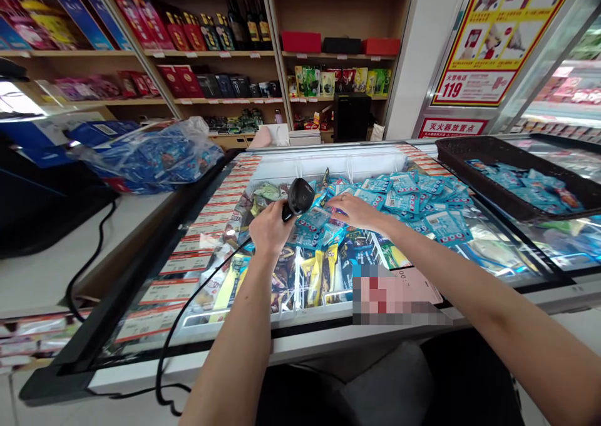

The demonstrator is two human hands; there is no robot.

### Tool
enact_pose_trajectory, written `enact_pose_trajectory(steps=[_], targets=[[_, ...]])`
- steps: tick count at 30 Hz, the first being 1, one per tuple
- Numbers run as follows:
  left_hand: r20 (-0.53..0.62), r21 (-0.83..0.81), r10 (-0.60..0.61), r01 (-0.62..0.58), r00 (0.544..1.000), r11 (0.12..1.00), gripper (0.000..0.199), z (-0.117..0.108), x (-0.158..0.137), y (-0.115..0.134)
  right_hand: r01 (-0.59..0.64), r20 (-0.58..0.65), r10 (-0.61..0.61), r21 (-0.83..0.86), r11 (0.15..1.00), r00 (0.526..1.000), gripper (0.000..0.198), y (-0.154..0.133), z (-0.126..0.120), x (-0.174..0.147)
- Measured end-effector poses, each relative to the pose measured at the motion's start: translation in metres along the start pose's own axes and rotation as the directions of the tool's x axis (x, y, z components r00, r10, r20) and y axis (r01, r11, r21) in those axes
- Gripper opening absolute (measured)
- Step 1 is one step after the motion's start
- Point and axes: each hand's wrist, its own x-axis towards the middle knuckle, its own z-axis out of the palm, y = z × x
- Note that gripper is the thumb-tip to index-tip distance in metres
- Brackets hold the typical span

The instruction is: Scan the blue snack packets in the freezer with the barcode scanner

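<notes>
Head view, far left: a clear plastic bag (188, 147) full of blue packs sits next to a big white freezer (319, 346). Rows of red and white price tags (164, 291) run along the freezer's left side. A black cord (181, 319) loops over the glass and goes up toward the left hand (271, 226). That hand has its fingers wrapped around the handle of a black scanner (301, 196), whose round head is up over the freezer. Under the scanner, yellow packs (323, 269) show inside the freezer. Small blue packets (404, 194) lie in a messy pile on top, from beside the scanner over to the right. The right hand (354, 212) is at the left part of this pile, fingers bent and pointing left. I can't tell if it is holding a packet. A pink card (422, 288) lies near the front edge, partly blurred. Far right, a dark tray (488, 191) holds more blue packets.
</notes>
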Motion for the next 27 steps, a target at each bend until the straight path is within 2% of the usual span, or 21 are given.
enact_pose_trajectory(steps=[5,9,12,15,17,19,22,27], targets=[[-0.018,-0.015,-0.004,0.004,1.000,1.000,0.039,-0.001,-0.001,-0.001,0.003,0.076,-0.002,-0.006,1.000,0.997,0.035,-0.004,0.014,0.008],[-0.033,-0.027,-0.016,0.015,0.999,1.000,0.038,-0.002,-0.001,-0.002,-0.007,0.069,0.005,0.032,0.999,0.998,0.023,0.001,0.013,0.001],[-0.037,-0.036,-0.021,0.019,0.999,0.999,0.036,-0.003,-0.001,-0.003,-0.061,0.057,0.058,0.037,0.997,0.997,0.020,0.001,0.010,-0.002],[-0.032,-0.045,-0.022,0.021,0.999,0.999,0.036,-0.003,-0.001,-0.003,-0.215,-0.019,0.215,0.014,0.977,0.976,0.030,-0.005,0.015,0.001],[-0.026,-0.045,-0.025,0.024,0.999,0.999,0.037,-0.004,-0.002,-0.002,-0.333,-0.086,0.330,-0.016,0.943,0.940,0.047,-0.012,0.022,0.004],[-0.023,-0.042,-0.026,0.025,0.999,0.999,0.037,-0.005,-0.002,-0.002,-0.410,-0.151,0.396,-0.072,0.909,0.906,0.061,-0.020,0.030,0.007],[-0.031,-0.035,-0.022,0.021,0.999,0.999,0.037,-0.005,-0.003,-0.002,-0.451,-0.220,0.419,-0.122,0.884,0.881,0.073,-0.029,0.039,0.008],[-0.042,-0.025,-0.029,0.028,0.999,0.999,0.038,-0.005,-0.003,-0.002,-0.496,-0.155,0.493,0.018,0.868,0.856,0.086,-0.019,0.034,0.008]])
